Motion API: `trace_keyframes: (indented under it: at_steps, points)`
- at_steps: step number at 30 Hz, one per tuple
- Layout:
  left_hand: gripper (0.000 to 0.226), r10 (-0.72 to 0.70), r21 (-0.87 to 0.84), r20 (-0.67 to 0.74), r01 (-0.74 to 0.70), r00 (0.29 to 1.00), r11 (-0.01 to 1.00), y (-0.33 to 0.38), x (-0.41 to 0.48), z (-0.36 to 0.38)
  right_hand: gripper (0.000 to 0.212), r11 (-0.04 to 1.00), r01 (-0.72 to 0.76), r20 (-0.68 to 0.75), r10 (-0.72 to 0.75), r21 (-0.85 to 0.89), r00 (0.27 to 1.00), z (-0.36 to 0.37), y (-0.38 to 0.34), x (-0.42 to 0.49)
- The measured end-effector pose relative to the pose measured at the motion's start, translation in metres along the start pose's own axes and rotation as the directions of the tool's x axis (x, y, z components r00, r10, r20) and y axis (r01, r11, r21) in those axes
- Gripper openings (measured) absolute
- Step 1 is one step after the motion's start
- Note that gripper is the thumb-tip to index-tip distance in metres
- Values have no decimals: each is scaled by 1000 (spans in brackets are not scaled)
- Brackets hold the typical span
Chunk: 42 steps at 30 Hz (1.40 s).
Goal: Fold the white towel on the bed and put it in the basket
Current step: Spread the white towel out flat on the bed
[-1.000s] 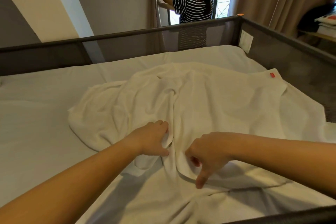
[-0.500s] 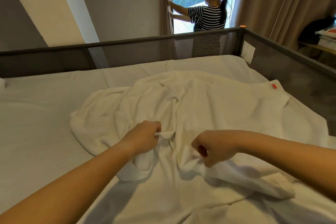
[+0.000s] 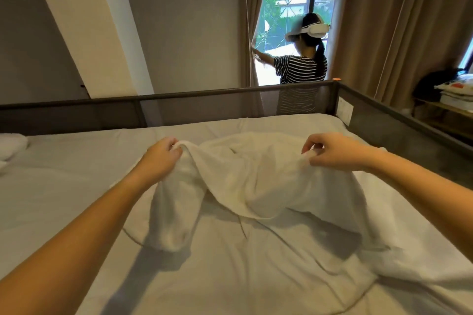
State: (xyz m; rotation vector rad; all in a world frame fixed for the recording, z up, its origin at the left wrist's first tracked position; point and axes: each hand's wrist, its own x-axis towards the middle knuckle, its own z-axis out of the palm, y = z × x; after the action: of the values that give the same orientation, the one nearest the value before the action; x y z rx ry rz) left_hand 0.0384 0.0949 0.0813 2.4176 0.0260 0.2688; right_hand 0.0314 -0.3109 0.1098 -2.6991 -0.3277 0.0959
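Note:
The white towel [image 3: 245, 181] hangs raised above the bed [image 3: 64, 199], held by its upper edge. My left hand [image 3: 160, 158] pinches the edge on the left, and a loose end droops from it down to the sheet. My right hand [image 3: 332, 153] pinches the edge on the right, about a forearm's length away. Between the hands the cloth sags in a curve, and its far part still lies on the mattress. No basket is in view.
A dark mesh rail [image 3: 179, 100] runs around the bed's far and right sides. A person in a striped top [image 3: 299, 71] stands at the window beyond the rail. A pillow [image 3: 11, 146] lies at the left edge. A shelf with stacked items [image 3: 453, 94] stands at right.
Both hands closed on the towel, then lifted it off the sheet and moved apart, spreading its edge. The view tilted upward.

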Motion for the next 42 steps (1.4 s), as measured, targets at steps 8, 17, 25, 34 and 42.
trace_keyframes:
  at_steps: [8,17,25,34,42]
  points:
    - [7,101,221,-103,-76,990,972,7,-5,-100,17,980,61,-265,-110,-188,958,-45,-3,-13]
    - [17,183,183,-439,-112,880,977,-8,-18,-190,21,987,159,-403,-160,-38,901,-106,-11,-30]
    - [9,105,178,-171,-74,980,981,-21,-23,-175,10,976,217,-73,-218,-24,973,-85,-41,-16]
    - [9,-177,294,598,-8,781,956,-45,-13,-118,20,998,48,685,-3,-47,728,-18,-61,2]
    - [16,-280,540,440,-2,853,842,-92,119,-59,33,841,93,643,331,-533,691,41,-40,120]
